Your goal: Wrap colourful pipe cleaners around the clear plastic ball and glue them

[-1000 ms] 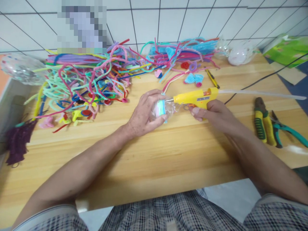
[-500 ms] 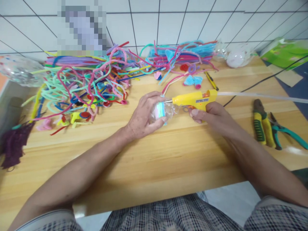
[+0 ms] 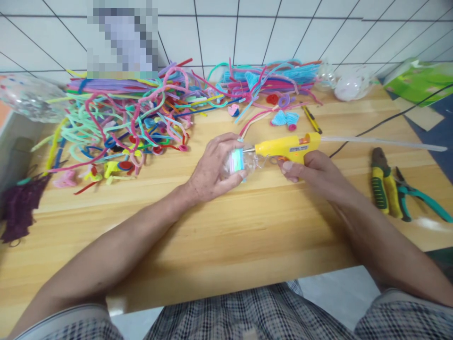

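Note:
My left hand [image 3: 215, 167] is closed around a clear plastic ball [image 3: 250, 165] with a pastel striped band [image 3: 236, 160] of pink, green and blue on it. Part of the ball is hidden behind my fingers. In my right hand [image 3: 300, 167] is a yellow glue gun [image 3: 279, 147], gripped by its handle with fingers at the trigger. Its metal nozzle points left and meets the upper right edge of the striped band. A long translucent glue stick [image 3: 382, 141] sticks out of the gun's back end.
Colourful pipe cleaners [image 3: 123, 113] lie heaped along the back left. Behind my hands are a blue pipe-cleaner bow [image 3: 285, 118] and a yellow utility knife [image 3: 311, 119]. Two pairs of pliers [image 3: 384, 184] rest at the right. A black cord [image 3: 375, 120] crosses the table's right side.
Both hands keep nearly the same pose, with the nozzle still at the band. The whole view has shifted slightly.

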`<state>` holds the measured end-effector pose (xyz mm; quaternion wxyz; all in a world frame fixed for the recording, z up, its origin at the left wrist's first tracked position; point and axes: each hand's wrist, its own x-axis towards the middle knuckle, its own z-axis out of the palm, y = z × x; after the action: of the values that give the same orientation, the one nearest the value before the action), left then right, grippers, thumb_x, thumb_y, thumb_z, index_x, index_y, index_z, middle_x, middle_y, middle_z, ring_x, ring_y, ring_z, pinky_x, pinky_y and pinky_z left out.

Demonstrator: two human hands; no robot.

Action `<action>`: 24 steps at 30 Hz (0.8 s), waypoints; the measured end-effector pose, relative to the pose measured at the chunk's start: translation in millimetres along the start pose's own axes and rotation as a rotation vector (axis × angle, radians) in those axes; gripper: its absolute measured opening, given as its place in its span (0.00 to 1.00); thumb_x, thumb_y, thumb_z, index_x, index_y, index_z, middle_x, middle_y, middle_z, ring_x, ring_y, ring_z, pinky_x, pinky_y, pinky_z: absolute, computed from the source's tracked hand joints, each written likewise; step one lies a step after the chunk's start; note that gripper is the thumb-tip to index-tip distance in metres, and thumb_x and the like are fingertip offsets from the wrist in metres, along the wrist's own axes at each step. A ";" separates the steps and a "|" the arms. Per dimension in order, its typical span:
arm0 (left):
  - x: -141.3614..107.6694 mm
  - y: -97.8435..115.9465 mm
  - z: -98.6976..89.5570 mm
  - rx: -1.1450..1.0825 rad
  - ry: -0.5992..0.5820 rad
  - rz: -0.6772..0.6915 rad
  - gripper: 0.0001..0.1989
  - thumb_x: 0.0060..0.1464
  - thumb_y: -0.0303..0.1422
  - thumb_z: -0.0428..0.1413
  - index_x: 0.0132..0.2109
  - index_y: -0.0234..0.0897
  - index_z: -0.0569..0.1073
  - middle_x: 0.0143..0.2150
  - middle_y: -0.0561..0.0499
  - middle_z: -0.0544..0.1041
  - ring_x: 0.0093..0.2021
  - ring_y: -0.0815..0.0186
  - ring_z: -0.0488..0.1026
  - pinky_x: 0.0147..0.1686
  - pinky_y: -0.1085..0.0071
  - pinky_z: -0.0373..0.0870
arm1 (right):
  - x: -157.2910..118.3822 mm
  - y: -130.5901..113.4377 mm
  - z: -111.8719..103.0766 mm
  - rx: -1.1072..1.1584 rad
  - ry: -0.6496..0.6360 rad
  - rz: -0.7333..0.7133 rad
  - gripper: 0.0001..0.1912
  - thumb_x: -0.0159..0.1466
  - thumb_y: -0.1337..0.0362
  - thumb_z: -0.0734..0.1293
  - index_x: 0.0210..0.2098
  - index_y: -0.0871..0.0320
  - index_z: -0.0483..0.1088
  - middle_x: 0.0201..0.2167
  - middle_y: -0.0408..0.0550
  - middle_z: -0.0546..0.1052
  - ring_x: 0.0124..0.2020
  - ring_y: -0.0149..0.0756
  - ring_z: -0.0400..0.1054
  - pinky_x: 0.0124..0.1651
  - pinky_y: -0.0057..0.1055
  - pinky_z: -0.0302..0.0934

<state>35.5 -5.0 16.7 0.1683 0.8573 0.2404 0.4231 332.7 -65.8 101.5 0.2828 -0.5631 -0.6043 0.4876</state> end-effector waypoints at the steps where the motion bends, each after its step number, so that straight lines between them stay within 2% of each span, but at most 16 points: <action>1: 0.1 -0.1 0.1 0.001 0.001 0.000 0.30 0.73 0.47 0.61 0.74 0.47 0.65 0.72 0.37 0.76 0.75 0.44 0.73 0.74 0.41 0.73 | -0.2 0.2 -0.1 0.013 -0.003 0.006 0.38 0.63 0.27 0.79 0.21 0.51 0.66 0.22 0.42 0.66 0.30 0.37 0.60 0.36 0.36 0.57; 8: 1.4 -1.7 1.0 -0.027 0.042 0.025 0.28 0.75 0.46 0.61 0.74 0.47 0.65 0.70 0.38 0.77 0.74 0.46 0.75 0.73 0.43 0.74 | -0.6 1.0 1.9 0.132 0.005 -0.043 0.31 0.65 0.32 0.80 0.29 0.52 0.74 0.22 0.38 0.67 0.26 0.33 0.57 0.36 0.37 0.52; 13: 1.3 -1.2 1.4 -0.023 0.037 0.012 0.28 0.75 0.46 0.61 0.74 0.48 0.65 0.70 0.38 0.77 0.74 0.45 0.75 0.73 0.42 0.74 | -0.6 -0.4 2.2 0.078 -0.006 -0.025 0.36 0.63 0.30 0.80 0.21 0.51 0.68 0.22 0.41 0.67 0.29 0.36 0.59 0.37 0.38 0.55; 19: 0.8 -1.8 0.4 -0.014 0.024 0.013 0.29 0.75 0.47 0.61 0.74 0.48 0.65 0.71 0.38 0.76 0.74 0.44 0.74 0.73 0.41 0.75 | 0.3 2.7 2.5 0.114 0.022 -0.022 0.28 0.65 0.35 0.80 0.30 0.52 0.75 0.23 0.39 0.68 0.27 0.35 0.57 0.37 0.38 0.52; 24: 0.8 -2.2 0.6 -0.024 0.022 0.005 0.29 0.74 0.46 0.61 0.75 0.49 0.65 0.72 0.38 0.76 0.74 0.45 0.75 0.73 0.41 0.75 | 2.1 4.0 4.2 0.085 0.020 -0.031 0.30 0.66 0.36 0.80 0.26 0.52 0.70 0.22 0.39 0.67 0.27 0.34 0.58 0.36 0.36 0.53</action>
<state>35.9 -2.8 15.8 0.1751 0.8510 0.2350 0.4358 330.2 -65.5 95.9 0.3201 -0.5460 -0.5888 0.5028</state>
